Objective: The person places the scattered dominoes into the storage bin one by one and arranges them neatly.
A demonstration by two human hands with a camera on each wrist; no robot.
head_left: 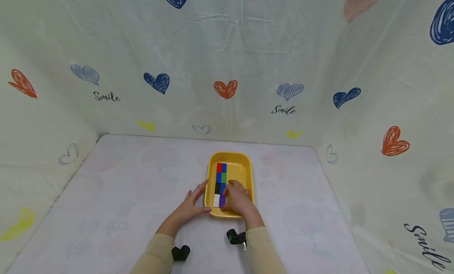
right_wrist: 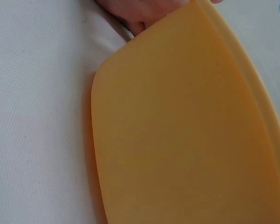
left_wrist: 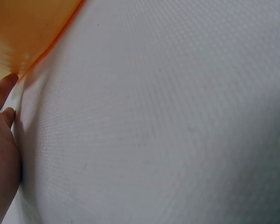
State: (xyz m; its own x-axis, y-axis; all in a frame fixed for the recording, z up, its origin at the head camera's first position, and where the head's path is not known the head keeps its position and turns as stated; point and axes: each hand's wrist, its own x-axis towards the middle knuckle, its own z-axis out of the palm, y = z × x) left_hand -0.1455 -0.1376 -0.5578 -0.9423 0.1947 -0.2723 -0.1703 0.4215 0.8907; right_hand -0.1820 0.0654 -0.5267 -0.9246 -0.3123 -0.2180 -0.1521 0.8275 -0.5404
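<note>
A yellow tray (head_left: 238, 169) holds two side-by-side columns of small coloured blocks along its left side. From the far end the left column runs red (head_left: 219, 167), blue, black, white (head_left: 216, 200); the right one runs blue, green (head_left: 224, 177), blue, purple. My right hand (head_left: 239, 200) reaches over the near right side of the tray, thumb and a finger pinching the purple block (head_left: 222, 202). My left hand (head_left: 189, 207) is spread along the tray's left wall, fingertips touching it and thumb at the near left corner. In the left wrist view, fingers (left_wrist: 3, 91) meet the tray wall.
A white patterned cloth (head_left: 124, 195) covers the table under the tray. Light curtains (head_left: 230, 41) printed with hearts surround it at the back and sides. Small black devices (head_left: 181, 252) sit at both wrists.
</note>
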